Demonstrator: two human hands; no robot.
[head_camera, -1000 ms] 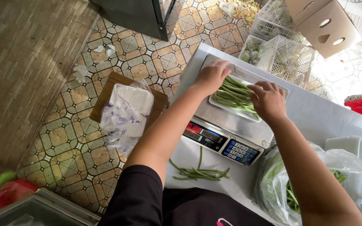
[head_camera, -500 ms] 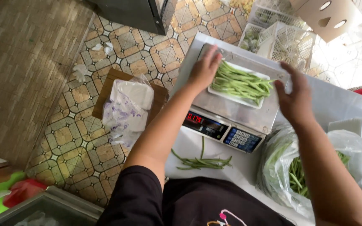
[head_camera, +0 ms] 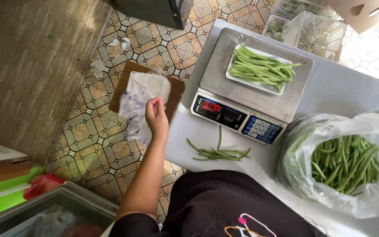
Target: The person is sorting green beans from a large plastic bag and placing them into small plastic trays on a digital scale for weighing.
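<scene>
Head view: the left hand [head_camera: 156, 117] hangs off the tabletop [head_camera: 343, 90] edge, over the patterned tile floor [head_camera: 88, 145], fingers pinched loosely together with nothing in them that I can make out. Just beyond its fingertips lies a crinkled white plastic bag [head_camera: 142, 98] on a brown board [head_camera: 172, 94]. To the hand's right, past the edge, are loose beans [head_camera: 219, 153] and the steel scale [head_camera: 253, 94], whose white tray [head_camera: 259, 68] holds long green beans. Open floor lies all round the hand. Half a second ago this hand touched the tray; now it has drawn back, and the right hand has left view. A clear bag of beans [head_camera: 345, 160] sits far right.
</scene>
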